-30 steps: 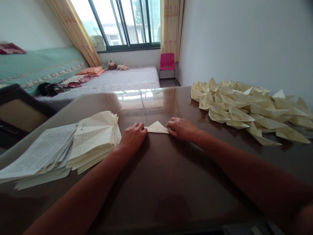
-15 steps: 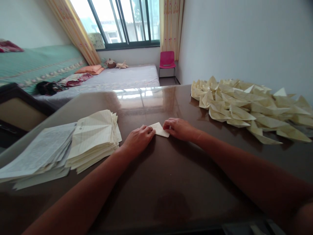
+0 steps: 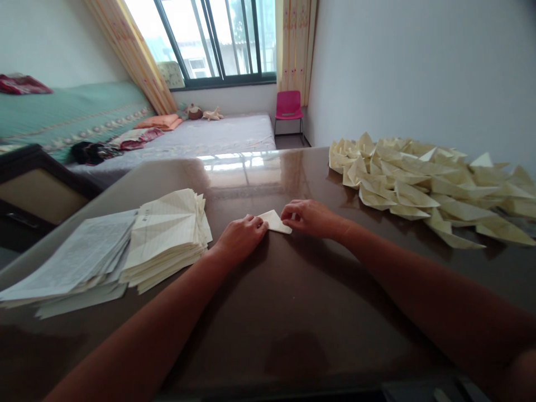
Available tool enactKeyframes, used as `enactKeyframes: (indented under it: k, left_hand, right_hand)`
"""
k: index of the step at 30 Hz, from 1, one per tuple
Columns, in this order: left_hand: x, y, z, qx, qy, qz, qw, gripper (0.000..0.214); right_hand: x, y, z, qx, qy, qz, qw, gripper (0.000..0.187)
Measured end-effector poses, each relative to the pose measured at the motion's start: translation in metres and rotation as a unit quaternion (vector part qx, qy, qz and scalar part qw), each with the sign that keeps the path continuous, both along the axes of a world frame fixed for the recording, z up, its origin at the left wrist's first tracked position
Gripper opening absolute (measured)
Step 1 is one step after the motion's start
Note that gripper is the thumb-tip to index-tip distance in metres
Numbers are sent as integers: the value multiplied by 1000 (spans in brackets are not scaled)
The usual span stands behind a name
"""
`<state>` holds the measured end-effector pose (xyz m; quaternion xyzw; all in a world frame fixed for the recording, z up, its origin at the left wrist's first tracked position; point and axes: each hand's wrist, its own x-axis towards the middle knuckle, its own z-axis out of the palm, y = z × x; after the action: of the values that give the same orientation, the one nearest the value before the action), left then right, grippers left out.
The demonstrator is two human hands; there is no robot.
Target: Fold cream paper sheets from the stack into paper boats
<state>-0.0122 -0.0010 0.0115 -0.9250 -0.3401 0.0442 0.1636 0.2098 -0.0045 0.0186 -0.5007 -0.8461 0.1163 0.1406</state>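
A small cream folded paper (image 3: 274, 220) lies on the brown tabletop between my two hands. My left hand (image 3: 246, 231) presses its left end down, fingers bent together over the edge. At the right end, my right hand (image 3: 307, 216) has thumb and fingers pinched on the paper's edge. Left of my left hand is a thick stack of cream lined sheets (image 3: 163, 234), the top one creased. To the right sits a large heap of folded paper boats (image 3: 414, 173), touching neither hand.
Grey printed sheets (image 3: 84, 251) overlap the lined stack on its left. The glossy table (image 3: 251, 324) reflects the window (image 3: 221, 39). Beyond it are a bed (image 3: 234, 131), a pink chair (image 3: 288, 106) and a dark wooden piece of furniture (image 3: 42, 195) at the left.
The whole view has shifted slightly. My right hand has lifted a little at the paper's right edge; my left hand keeps its place on the paper.
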Motion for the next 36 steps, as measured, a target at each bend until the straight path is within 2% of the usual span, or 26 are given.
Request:
enactKeyframes:
  k: [3, 9, 13, 19, 24, 27, 30, 33, 36]
  left_hand:
    - [-1, 0, -1, 4, -3, -2, 1000, 27]
    - [-3, 2, -5, 12, -14, -9, 1000, 26]
    - [-3, 3, -8, 21, -51, -6, 998, 24]
    - [1, 1, -12, 41, -70, 6, 997, 35]
    - [9, -2, -12, 49, -51, 24, 997, 40]
    - [14, -6, -11, 48, -42, 36, 997, 35]
    - [18, -10, -10, 55, -29, 39, 997, 30]
    - [18, -10, -9, 63, -29, 37, 997, 28]
    - [18, -7, -11, 67, -47, 35, 996, 27]
  right_hand:
    - [-1, -5, 4, -4, -47, 35, 998, 21]
    - [-8, -13, 8, 45, -152, 45, 986, 23]
    - [-12, -15, 9, 51, -172, 49, 982, 24]
    - [-11, -11, 0, 54, -97, 23, 994, 31]
    - [-9, -2, -11, -2, 9, -13, 1000, 29]
    - [-8, 2, -14, -20, 51, -21, 998, 24]
    - [-4, 5, -10, -8, 48, -20, 999, 19]
    - [0, 6, -2, 28, 13, -73, 997, 26]
    - [0, 5, -1, -15, 6, -109, 994, 29]
